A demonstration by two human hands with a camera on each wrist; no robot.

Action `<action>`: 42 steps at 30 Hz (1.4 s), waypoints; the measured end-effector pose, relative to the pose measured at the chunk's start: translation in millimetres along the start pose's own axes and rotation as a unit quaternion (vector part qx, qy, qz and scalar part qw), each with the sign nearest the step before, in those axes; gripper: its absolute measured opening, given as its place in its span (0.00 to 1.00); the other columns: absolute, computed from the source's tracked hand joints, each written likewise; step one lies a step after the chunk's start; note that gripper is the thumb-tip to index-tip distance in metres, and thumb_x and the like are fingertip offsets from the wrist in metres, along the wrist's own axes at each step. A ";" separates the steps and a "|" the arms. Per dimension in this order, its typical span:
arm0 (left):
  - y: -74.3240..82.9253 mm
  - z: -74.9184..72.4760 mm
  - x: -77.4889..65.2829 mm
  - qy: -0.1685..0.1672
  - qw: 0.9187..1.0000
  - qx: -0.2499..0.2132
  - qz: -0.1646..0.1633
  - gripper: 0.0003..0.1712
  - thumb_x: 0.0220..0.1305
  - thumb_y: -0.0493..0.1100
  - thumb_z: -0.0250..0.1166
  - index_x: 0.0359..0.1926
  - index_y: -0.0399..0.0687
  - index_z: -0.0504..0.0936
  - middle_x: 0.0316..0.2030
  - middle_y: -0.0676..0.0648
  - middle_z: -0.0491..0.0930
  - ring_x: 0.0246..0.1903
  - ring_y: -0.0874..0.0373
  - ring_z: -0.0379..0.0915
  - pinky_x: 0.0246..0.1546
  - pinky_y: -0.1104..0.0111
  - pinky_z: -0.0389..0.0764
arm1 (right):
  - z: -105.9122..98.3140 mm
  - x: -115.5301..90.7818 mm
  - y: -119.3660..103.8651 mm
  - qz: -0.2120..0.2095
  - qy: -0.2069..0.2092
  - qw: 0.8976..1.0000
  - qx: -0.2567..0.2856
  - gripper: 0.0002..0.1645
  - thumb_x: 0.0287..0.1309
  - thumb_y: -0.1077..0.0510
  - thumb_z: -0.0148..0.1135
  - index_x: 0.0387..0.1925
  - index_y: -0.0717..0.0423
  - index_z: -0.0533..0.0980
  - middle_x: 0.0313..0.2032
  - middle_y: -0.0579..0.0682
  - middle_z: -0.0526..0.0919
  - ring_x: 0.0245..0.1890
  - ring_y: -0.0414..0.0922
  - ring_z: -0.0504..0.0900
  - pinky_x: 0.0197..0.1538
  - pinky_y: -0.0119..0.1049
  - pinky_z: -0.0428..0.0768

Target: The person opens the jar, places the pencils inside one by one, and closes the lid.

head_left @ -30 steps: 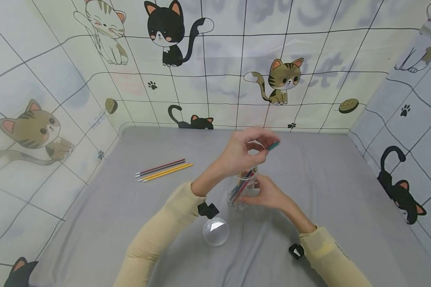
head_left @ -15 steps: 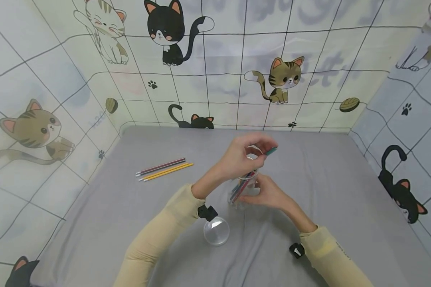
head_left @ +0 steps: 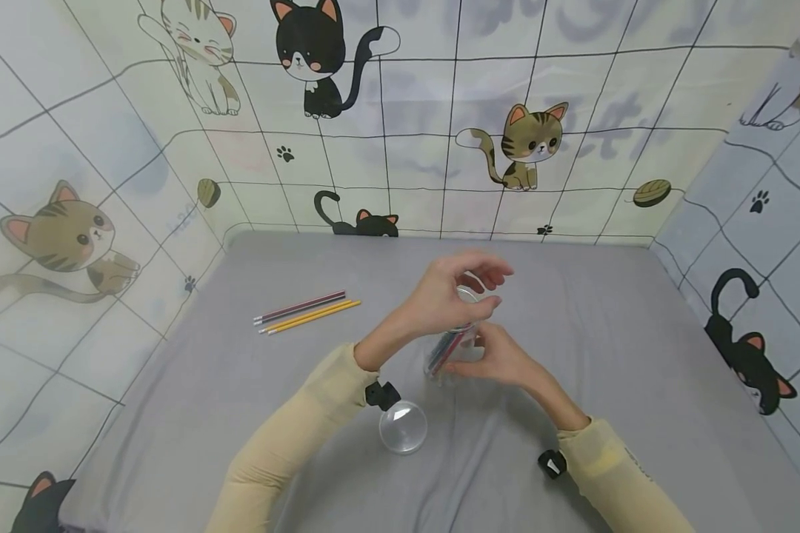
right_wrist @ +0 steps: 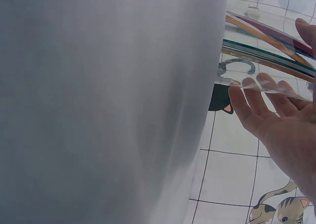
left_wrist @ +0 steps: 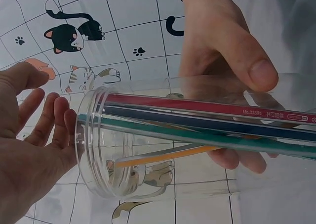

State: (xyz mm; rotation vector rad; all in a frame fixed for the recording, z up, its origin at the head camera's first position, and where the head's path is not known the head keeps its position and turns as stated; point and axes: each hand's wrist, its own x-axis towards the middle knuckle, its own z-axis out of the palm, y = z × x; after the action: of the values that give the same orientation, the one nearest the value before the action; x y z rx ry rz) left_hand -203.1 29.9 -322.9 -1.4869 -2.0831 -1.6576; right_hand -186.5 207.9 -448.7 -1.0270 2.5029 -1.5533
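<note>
My left hand (head_left: 448, 293) hovers over the mouth of a clear jar (left_wrist: 91, 145), its fingers parted and relaxed with nothing between them. Below it my right hand (head_left: 500, 357) grips the jar from the right side, thumb on one side and fingers round the other. Several pencils lean inside the jar. In the left wrist view these include a red pencil (left_wrist: 197, 106), a dark blue pencil (left_wrist: 197, 124), a teal pencil (left_wrist: 192, 139) and an orange pencil (left_wrist: 168, 156). The right wrist view shows the fingers (right_wrist: 252, 105) of my right hand against the jar wall.
A clear round lid (head_left: 403, 428) lies on the grey cloth (head_left: 307, 459) in front of the jar. To the left rest dark pencils (head_left: 300, 307) and yellow pencils (head_left: 310, 317). Cat-printed sheeting (head_left: 413, 111) encloses the back and sides.
My left hand has lowered slightly and let go of the teal pencil, which has dropped into the jar; its fingers have parted. My right hand keeps holding the jar in place.
</note>
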 end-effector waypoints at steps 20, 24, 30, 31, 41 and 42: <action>-5.6 -29.7 -22.2 0.060 0.998 -0.013 -0.024 0.18 0.60 0.25 0.61 0.52 0.32 0.80 0.41 0.42 0.81 0.40 0.57 0.77 0.42 0.63 0.82 | -0.5 3.1 -0.6 0.010 0.001 1.000 -0.016 0.36 0.46 0.59 0.80 0.58 0.59 0.75 0.53 0.58 0.81 0.49 0.47 0.80 0.50 0.51 0.81; -9.0 -35.0 -31.3 0.072 0.997 -0.009 -0.037 0.18 0.60 0.24 0.61 0.52 0.33 0.80 0.40 0.43 0.82 0.40 0.55 0.78 0.41 0.62 0.82 | 0.7 3.1 0.6 0.010 0.004 1.000 -0.012 0.36 0.46 0.59 0.80 0.58 0.58 0.75 0.51 0.60 0.81 0.47 0.46 0.80 0.50 0.51 0.81; -14.9 -44.0 -44.7 0.086 0.995 0.004 -0.052 0.18 0.59 0.23 0.62 0.51 0.34 0.81 0.40 0.42 0.82 0.39 0.52 0.78 0.41 0.59 0.82 | 1.0 2.7 -0.2 0.017 0.009 1.000 -0.018 0.37 0.45 0.59 0.80 0.58 0.58 0.74 0.51 0.54 0.81 0.46 0.45 0.80 0.49 0.49 0.81; -16.0 -45.7 -46.9 0.088 0.995 0.007 -0.055 0.18 0.59 0.23 0.62 0.51 0.34 0.81 0.40 0.41 0.82 0.39 0.51 0.78 0.40 0.59 0.82 | 0.8 2.6 -0.5 0.019 0.009 1.000 -0.020 0.37 0.45 0.59 0.80 0.58 0.58 0.75 0.51 0.52 0.81 0.46 0.45 0.80 0.48 0.48 0.81; -31.9 -67.5 -78.0 0.103 0.986 0.044 -0.121 0.21 0.59 0.23 0.62 0.53 0.35 0.80 0.46 0.39 0.81 0.42 0.45 0.80 0.42 0.56 0.82 | 1.1 2.6 -0.3 0.024 0.010 0.999 -0.027 0.36 0.44 0.59 0.80 0.57 0.60 0.76 0.53 0.51 0.81 0.48 0.44 0.80 0.49 0.47 0.80; -34.7 -70.3 -81.9 0.105 0.985 0.050 -0.128 0.21 0.59 0.23 0.62 0.54 0.35 0.80 0.46 0.39 0.81 0.42 0.46 0.80 0.43 0.56 0.82 | 1.2 2.6 -0.5 0.024 0.011 0.999 -0.028 0.36 0.44 0.59 0.80 0.57 0.60 0.76 0.53 0.51 0.81 0.48 0.45 0.80 0.49 0.47 0.80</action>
State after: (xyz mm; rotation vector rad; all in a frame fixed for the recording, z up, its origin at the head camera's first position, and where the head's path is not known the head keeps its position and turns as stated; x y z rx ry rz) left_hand -218.0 -73.5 -367.1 -1.0018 -2.2753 -1.6769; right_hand -187.9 205.4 -448.1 -0.9551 2.5781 -1.4987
